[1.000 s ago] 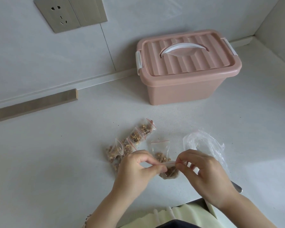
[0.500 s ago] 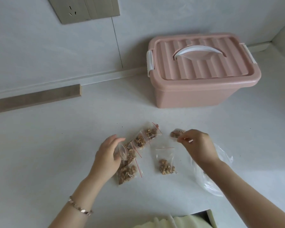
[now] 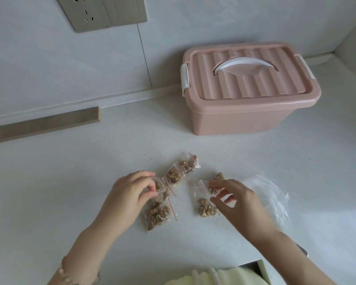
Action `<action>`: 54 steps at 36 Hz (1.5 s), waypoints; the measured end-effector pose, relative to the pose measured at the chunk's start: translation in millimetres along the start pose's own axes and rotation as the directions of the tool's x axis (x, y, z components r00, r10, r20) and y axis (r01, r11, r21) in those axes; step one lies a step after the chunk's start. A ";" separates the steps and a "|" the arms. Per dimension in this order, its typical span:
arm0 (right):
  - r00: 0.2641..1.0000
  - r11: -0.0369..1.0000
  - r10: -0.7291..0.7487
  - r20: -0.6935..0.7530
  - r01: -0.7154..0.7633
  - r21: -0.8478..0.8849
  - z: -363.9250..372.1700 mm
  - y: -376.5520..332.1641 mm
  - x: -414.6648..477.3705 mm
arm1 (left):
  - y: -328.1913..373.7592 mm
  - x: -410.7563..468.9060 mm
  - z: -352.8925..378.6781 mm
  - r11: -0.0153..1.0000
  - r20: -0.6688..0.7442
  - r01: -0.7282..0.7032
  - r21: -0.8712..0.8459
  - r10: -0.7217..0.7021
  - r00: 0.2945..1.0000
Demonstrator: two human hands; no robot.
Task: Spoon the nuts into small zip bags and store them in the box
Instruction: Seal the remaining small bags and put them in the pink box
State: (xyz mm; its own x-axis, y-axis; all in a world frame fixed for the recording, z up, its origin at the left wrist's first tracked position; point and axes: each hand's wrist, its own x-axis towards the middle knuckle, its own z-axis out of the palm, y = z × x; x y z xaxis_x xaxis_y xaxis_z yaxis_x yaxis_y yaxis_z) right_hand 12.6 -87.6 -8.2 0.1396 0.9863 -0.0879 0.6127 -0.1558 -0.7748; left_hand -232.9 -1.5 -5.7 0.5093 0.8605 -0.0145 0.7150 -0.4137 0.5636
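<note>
Pinching one nut-filled zip bag (image 3: 159,185) between thumb and fingers (image 3: 145,175), your left hand (image 3: 130,195) hovered low over the worktop (image 3: 70,182). Your right hand (image 3: 242,203) held its fingers (image 3: 222,184) spread above two filled bags (image 3: 206,207). Three other bags (image 3: 174,177) lay between the hands. The pink box (image 3: 234,120) stood behind them, lid closed.

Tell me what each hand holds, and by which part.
Left hand pinches a small zip bag by its edge. Right hand seems to grip nothing; its fingers spread over a second bag.
</note>
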 end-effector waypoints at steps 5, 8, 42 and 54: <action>0.974 0.972 -0.218 0.059 0.222 -0.079 1.6 -27.9 -19.7 | 52.2 -12.8 -0.7 0.985 0.012 -0.032 -0.168 0.034 0.999; 0.957 0.947 -0.289 -0.005 0.285 -0.147 1.5 -36.3 -27.5 | 75.9 -19.4 8.4 0.963 0.030 -0.059 -0.265 0.070 0.997; 0.894 0.546 0.416 0.166 -0.391 0.741 -49.8 -44.1 -59.3 | 150.7 -29.3 43.1 0.151 0.326 0.412 -0.898 -0.400 0.857; 0.893 0.524 0.398 0.211 -0.410 0.747 -48.0 -42.5 -61.1 | 151.6 -32.4 38.5 0.284 0.192 0.321 -0.904 -0.401 0.896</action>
State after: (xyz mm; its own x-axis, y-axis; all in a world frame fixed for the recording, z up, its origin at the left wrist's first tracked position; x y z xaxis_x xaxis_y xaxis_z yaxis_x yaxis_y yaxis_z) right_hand 15.3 -143.9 60.1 0.2046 0.8297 -0.5193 -0.3172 -0.4457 -0.8371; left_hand -122.6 -103.5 48.5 0.2609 0.8797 -0.3975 -0.0666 0.4272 0.9017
